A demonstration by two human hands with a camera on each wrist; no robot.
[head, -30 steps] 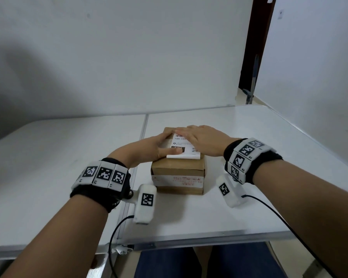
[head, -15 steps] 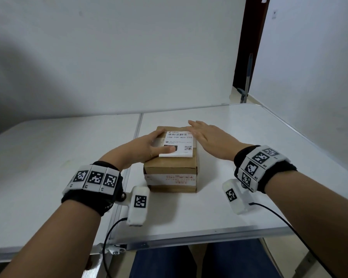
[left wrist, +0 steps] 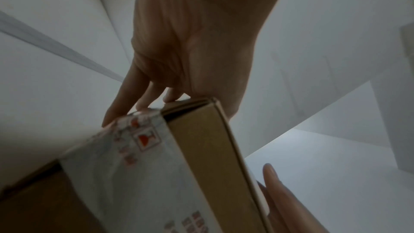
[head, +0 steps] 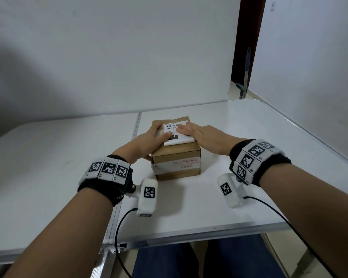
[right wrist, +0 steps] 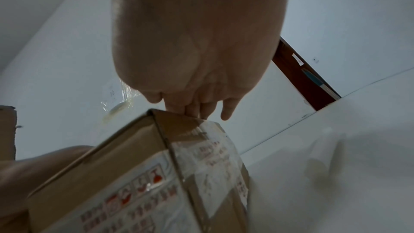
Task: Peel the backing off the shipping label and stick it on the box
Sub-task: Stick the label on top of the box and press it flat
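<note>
The shipping label (head: 186, 139) lies on top of the box (head: 176, 157), long axis pointing away from the person. The left hand (head: 149, 140) presses its left edge and the right hand (head: 205, 135) its right half. Both grips are flat and enclose nothing.

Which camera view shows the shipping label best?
The head view: the shipping label lies face up on the box, its barcode and print visible. Both wrist views show only the box's sides, never the label.

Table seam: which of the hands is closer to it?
Left. The left hand rests on the left top edge of the box, just right of the table seam; the right hand presses the label from the other side, farther away.
</note>
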